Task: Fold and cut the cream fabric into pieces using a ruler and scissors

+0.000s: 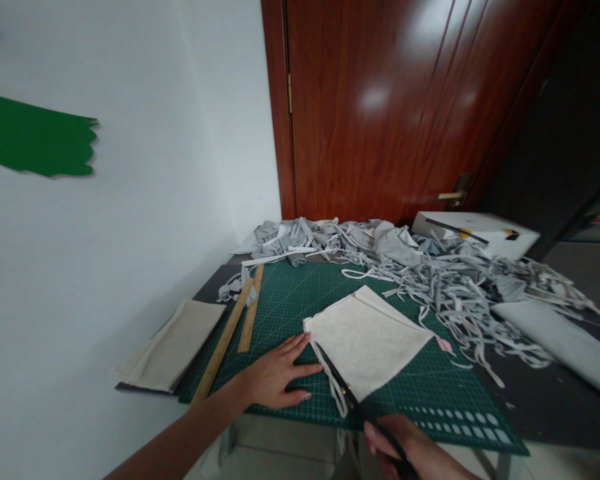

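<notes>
A folded cream cloth lies turned like a diamond on the green cutting mat. My right hand grips black scissors at the handles, and their blades run along the cloth's lower left edge. Beside the blades a narrow strip of cloth hangs away from that edge. My left hand rests on the mat with fingers stretched out, its fingertips at the cloth's left corner. Close to the cloth's right corner is a small pink piece.
Two wooden rulers lie on the mat's left side. Another folded cloth sits at the table's left edge. Grey and white fabric scraps heap along the back and right, before a white box. Behind stands a brown door.
</notes>
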### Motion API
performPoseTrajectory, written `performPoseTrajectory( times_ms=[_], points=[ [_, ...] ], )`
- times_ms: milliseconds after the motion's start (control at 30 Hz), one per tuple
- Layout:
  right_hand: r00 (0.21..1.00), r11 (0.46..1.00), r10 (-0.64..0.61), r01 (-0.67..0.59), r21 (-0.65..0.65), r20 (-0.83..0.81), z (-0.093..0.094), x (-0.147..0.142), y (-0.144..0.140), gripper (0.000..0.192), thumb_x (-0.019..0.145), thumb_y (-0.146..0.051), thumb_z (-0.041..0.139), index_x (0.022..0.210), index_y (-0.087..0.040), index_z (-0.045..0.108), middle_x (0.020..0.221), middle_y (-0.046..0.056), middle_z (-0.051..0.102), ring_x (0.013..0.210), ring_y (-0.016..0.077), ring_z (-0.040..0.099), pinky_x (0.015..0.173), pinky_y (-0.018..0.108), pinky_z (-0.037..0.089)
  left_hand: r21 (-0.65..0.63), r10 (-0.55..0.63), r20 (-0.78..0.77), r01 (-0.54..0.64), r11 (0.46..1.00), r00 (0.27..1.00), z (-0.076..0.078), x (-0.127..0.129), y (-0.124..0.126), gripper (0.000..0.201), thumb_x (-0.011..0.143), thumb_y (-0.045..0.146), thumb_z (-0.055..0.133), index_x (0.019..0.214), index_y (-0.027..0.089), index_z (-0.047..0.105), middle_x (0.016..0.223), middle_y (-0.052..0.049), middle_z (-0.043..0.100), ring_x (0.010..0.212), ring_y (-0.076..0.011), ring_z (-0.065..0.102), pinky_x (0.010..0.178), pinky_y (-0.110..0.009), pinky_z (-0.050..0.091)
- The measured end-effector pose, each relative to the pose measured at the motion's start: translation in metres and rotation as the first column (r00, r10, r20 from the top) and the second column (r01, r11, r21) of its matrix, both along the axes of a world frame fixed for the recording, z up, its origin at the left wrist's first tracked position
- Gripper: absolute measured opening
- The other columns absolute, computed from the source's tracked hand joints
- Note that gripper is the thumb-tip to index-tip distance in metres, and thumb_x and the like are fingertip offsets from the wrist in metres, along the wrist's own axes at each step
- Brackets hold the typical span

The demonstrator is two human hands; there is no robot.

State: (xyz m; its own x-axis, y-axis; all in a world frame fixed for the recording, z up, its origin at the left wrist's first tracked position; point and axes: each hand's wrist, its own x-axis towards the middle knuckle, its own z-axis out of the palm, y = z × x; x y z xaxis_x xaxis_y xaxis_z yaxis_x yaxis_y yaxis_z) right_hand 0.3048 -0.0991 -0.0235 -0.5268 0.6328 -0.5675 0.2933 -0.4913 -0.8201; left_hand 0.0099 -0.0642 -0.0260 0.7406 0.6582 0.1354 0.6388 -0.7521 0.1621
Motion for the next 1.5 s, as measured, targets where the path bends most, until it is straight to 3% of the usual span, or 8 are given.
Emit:
performPoseTrajectory(
  times_ms=[133,433,767,1000,1300,1500],
  points=[
    [0.998,0.995,-0.052,0.048,-0.085,-0.042,-0.002,-0.002,0.002,0.069,0.046,-0.082,0.065,0.067,-0.018,0.051,0.048,-0.008,0.04,0.042,0.0035,0.035,0.037,0.016,0.016,-0.005,0.005,0.007,-0.005,1.0,1.0,0.0,-0.001,0.0,0.061,0.084,0.038,0.062,0.141,0.03,0.04,0.157,-0.004,-0.006,0.141,-0.0374,0.012,0.112,-0.052,0.023],
    [0.996,0.995,-0.048,0.041,-0.094,-0.077,0.004,-0.012,0.005,0.062,0.057,-0.077,0.063,0.069,-0.018,0.047,0.046,-0.009,0.04,0.035,0.0012,0.027,0.037,0.018,0.012,0.005,0.023,0.0,-0.023,1.0,1.0,0.001,0.001,-0.001,0.06,0.083,0.039,0.062,0.14,0.033,0.041,0.158,-0.004,-0.007,0.14,-0.0392,0.014,0.111,-0.054,0.023],
    [0.999,0.994,-0.02,0.016,-0.11,-0.034,0.01,-0.02,0.012,0.064,0.054,-0.079,0.063,0.073,-0.021,0.045,0.048,-0.011,0.04,0.034,0.0025,0.029,0.028,0.015,0.024,0.018,0.04,-0.031,-0.039,0.999,0.999,0.001,0.001,-0.001,0.064,0.082,0.04,0.063,0.141,0.034,0.039,0.158,-0.004,-0.004,0.141,-0.039,0.013,0.11,-0.056,0.023],
    [1.0,0.998,-0.023,0.022,-0.067,-0.013,0.012,-0.023,0.013,0.065,0.056,-0.081,0.06,0.074,-0.019,0.047,0.045,-0.01,0.043,0.03,0.0029,0.033,0.026,0.014,0.026,0.01,0.041,-0.02,-0.04,0.999,0.999,0.002,0.002,-0.001,0.064,0.081,0.04,0.064,0.14,0.033,0.04,0.158,-0.005,-0.004,0.14,-0.04,0.015,0.11,-0.056,0.024],
    [0.998,0.993,-0.041,0.046,-0.111,0.045,0.015,-0.026,0.013,0.04,0.076,-0.056,0.062,0.072,-0.021,0.043,0.043,-0.01,0.044,0.028,0.003,0.034,0.027,0.012,0.026,-0.006,0.046,-0.02,-0.046,0.999,0.999,0.004,0.002,-0.002,0.062,0.082,0.04,0.063,0.14,0.033,0.042,0.158,-0.005,-0.004,0.14,-0.0395,0.014,0.11,-0.055,0.024],
    [0.999,0.991,-0.028,0.03,-0.128,0.018,0.006,-0.025,0.018,0.048,0.068,-0.065,0.064,0.073,-0.022,0.044,0.044,-0.011,0.042,0.03,0.0031,0.03,0.027,0.013,0.028,-0.013,0.052,-0.033,-0.053,0.999,0.998,0.004,0.002,-0.002,0.063,0.081,0.04,0.064,0.14,0.033,0.041,0.157,-0.006,-0.007,0.14,-0.0404,0.015,0.11,-0.056,0.024]
  ],
)
